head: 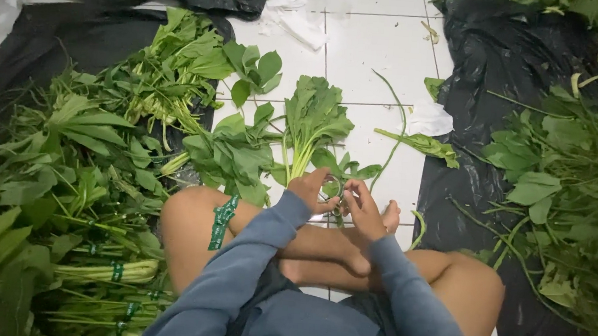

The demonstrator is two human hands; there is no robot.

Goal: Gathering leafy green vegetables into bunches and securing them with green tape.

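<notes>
I sit cross-legged on a white tiled floor. My left hand and my right hand meet over my feet and together hold a clear roll of tape. A bunch of leafy greens lies on the floor just beyond my hands, stems toward me. A green printed band hangs over my left knee.
Tied bundles of greens and loose greens pile on black plastic at my left. More loose greens cover black plastic at my right. White paper scraps and single stems lie on the tiles.
</notes>
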